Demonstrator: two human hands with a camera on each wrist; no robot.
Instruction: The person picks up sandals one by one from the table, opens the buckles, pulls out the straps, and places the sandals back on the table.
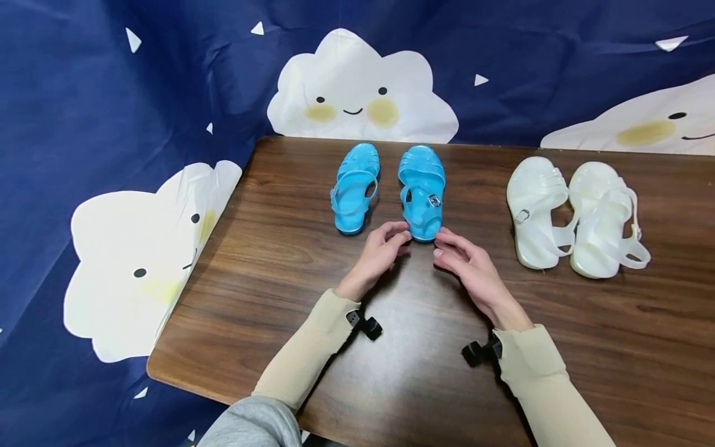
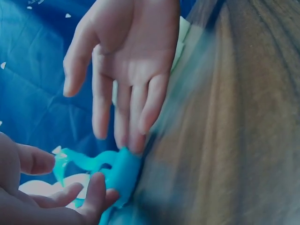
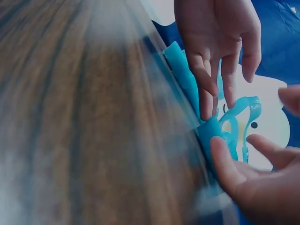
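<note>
Two blue jelly sandals lie side by side with their toes toward the back edge: a left one [image 1: 350, 197] and a right one [image 1: 423, 214] with a metal buckle. At the heel of the right one, my left hand [image 1: 382, 248] is on its left side and my right hand [image 1: 469, 264] on its other side. Both hands have relaxed, slightly bent fingers, with fingertips at or very near the heel; whether they touch it I cannot tell. In the left wrist view the blue sandal [image 2: 123, 176] appears between the two hands.
A pair of white jelly sandals, one [image 1: 533, 239] beside the other [image 1: 594, 248], lies to the right on the brown wooden table [image 1: 268, 261]. A blue cloth [image 1: 167, 93] with cloud faces hangs behind and left of it.
</note>
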